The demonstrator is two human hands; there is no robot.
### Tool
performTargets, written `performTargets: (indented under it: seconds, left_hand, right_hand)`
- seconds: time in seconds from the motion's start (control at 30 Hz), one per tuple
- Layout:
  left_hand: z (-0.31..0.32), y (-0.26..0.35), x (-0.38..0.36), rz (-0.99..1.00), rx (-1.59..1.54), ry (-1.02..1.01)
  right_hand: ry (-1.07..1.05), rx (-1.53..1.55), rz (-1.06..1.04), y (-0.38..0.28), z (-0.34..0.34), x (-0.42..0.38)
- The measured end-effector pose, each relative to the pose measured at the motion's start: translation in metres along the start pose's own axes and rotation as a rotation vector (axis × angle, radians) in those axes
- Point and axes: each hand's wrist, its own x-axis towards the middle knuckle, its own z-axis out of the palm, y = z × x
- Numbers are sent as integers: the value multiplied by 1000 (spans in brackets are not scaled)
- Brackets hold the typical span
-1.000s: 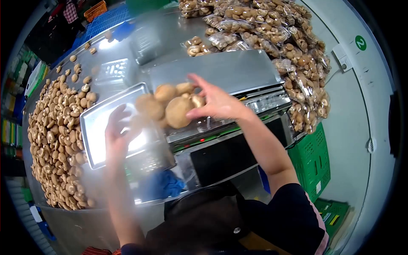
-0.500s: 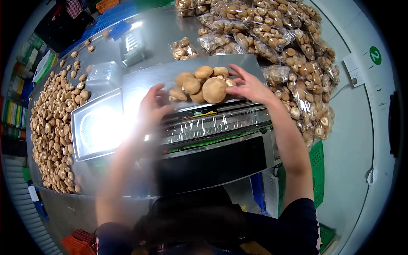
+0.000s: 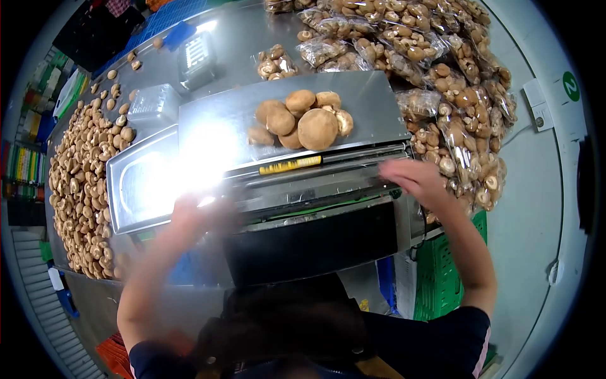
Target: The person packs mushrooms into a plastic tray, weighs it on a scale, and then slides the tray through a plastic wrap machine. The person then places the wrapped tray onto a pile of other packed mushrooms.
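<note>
Moved: I have drawn both hands back from the heap of brown mushrooms (image 3: pixel 302 120) to the film roll.
Progress: heap rests on the steel wrapping-machine plate (image 3: pixel 372 104); wrapping not yet done, I judge.
Left hand (image 3: pixel 197 216): blurred, cannot tell.
Right hand (image 3: pixel 410 177): fingers loosely spread, at the clear film (image 3: pixel 315 183).

left hand (image 3: pixel 201 215) motion-blurred, grip unreadable; tray (image 3: pixel 136 189) washed out by glare; right hand (image 3: pixel 413 180) fingers smeared

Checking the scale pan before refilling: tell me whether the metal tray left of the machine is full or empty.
Cannot tell for certain: the metal tray shows no mushrooms, but glare hides much of it.
</note>
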Motion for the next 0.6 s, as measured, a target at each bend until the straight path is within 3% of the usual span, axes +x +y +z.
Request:
performTargets:
  seconds: [0.07, 0.1, 0.17, 0.2, 0.23, 0.27, 0.3, 0.33, 0.37, 0.4, 0.43, 0.47, 0.53, 0.6]
  left_hand:
    - [-4, -4, -64, -220, 10, -46]
    - [-13, 8, -74, -307, -135, 24]
    - [-58, 34, -50, -294, -501, 295]
    - [-75, 34, -16, -194, -722, 496]
    - [-84, 15, 5, -131, -714, 700]
    - [-81, 4, 37, -159, -801, 764]
    - [-70, -21, 70, -192, -460, 744]
    - [-50, -49, 101, -217, -310, 711]
    - [-17, -83, 120, -273, -440, 590]
    - [17, -121, 126, -454, -375, 402]
    - [38, -100, 134, -567, -593, 310]
    - [41, -100, 129, -435, -46, 49]
    - [39, -76, 120, -453, -144, 103]
    - [27, -61, 113, -613, -458, 13]
  right_hand:
    - [-43, 200, 316, -36, -28, -31]
    - [59, 175, 175, -48, -34, -32]
    - [252, 174, -106, -67, -56, -15]
    - [411, 204, -138, -67, -62, 10]
    - [571, 227, -173, -67, -67, 36]
    - [805, 257, -101, -68, -62, 70]
    - [654, 159, -103, -56, -58, 105]
    - [506, 59, -106, -37, -48, 136]
    - [480, -193, -116, 1, -20, 162]
    - [448, -447, -124, 38, 10, 176]
    - [244, -377, -81, 54, 25, 175]
    - [36, -306, -36, 60, 34, 172]
    - [1, -48, 71, 40, 29, 161]
    - [-86, 85, 161, 9, 21, 140]
